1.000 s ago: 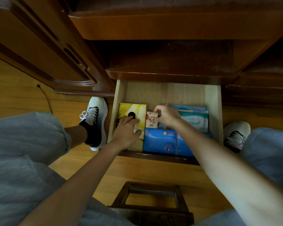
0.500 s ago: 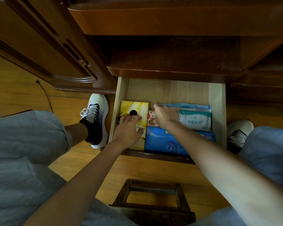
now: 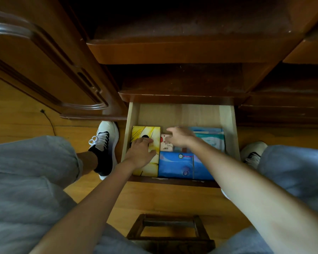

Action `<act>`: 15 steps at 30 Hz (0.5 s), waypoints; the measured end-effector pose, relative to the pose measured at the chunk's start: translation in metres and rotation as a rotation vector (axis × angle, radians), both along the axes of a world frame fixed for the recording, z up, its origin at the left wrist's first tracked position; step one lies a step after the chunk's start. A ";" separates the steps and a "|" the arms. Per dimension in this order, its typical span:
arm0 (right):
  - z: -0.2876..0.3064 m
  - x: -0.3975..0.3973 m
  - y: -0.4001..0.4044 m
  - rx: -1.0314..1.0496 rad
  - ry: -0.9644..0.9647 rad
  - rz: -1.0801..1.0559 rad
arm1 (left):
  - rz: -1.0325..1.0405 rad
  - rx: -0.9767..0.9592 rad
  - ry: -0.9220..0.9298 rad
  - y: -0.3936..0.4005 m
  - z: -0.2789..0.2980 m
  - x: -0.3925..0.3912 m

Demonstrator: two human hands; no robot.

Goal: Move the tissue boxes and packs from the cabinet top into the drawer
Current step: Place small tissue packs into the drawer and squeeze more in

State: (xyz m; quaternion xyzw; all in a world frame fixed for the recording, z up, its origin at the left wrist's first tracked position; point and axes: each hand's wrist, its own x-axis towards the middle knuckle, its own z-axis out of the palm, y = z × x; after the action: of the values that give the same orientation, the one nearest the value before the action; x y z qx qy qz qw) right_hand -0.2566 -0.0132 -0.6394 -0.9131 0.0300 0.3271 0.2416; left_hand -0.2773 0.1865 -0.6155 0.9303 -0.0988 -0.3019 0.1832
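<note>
Settling the last items into the open drawer (image 3: 228,129), by the look of it: arranging, not carrying. Left hand (image 3: 140,153) lying flat, fingers straight, pressing on the yellow tissue box (image 3: 149,132) against the drawer's left wall. Right hand (image 3: 180,137) hovering with fingers spread and relaxed, clamped on nothing, just above the small pink-and-white pack (image 3: 166,144) wedged between the yellow box and the pale teal packs (image 3: 212,140) at the back right. Two blue packs (image 3: 176,164) lying side by side along the front edge, touching the yellow box. Packs looking soft and glossy, box stiff and flat-sided. Next, probably: nudging the small pack flat, withdrawing both hands, pushing the drawer closed without catching a wrapper.
</note>
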 end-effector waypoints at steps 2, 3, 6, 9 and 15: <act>0.029 0.004 -0.011 0.060 -0.080 -0.106 | -0.012 -0.014 -0.045 -0.002 0.013 0.005; 0.047 0.006 -0.018 0.110 -0.108 -0.166 | -0.019 -0.026 -0.066 -0.003 0.022 0.007; 0.107 0.006 -0.040 0.200 -0.195 -0.228 | -0.045 -0.066 -0.128 -0.008 0.058 0.015; 0.177 -0.002 -0.063 0.214 -0.424 -0.243 | -0.082 -0.146 -0.337 -0.016 0.116 0.029; 0.341 -0.013 -0.102 0.008 -1.262 -0.313 | -0.179 -0.377 -0.930 -0.036 0.269 0.055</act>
State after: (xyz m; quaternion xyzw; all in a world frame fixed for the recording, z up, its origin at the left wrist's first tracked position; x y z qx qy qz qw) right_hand -0.2699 -0.1156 -0.2983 -0.9137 0.0138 -0.3110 0.2611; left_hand -0.2226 0.1504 -0.3463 0.9050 -0.3018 0.1526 0.2582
